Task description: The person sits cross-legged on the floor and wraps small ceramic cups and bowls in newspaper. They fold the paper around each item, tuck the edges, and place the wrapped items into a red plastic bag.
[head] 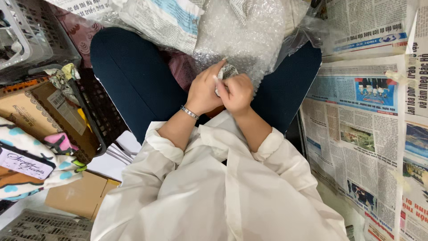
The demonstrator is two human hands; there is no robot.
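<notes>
At nine o'clock, a brown cardboard box (42, 114) with a white label (57, 99). At eight o'clock, a dotted white pouch (31, 160) bearing a lilac label (24, 164); below, a plain carton (80, 196).

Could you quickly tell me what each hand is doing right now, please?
Left hand: closed on the small wrapped item beside the bubble wrap.
Right hand: closed on the same wrapped item.

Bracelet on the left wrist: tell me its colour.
Silver, a metal link bracelet, clearest in the head view.
</notes>
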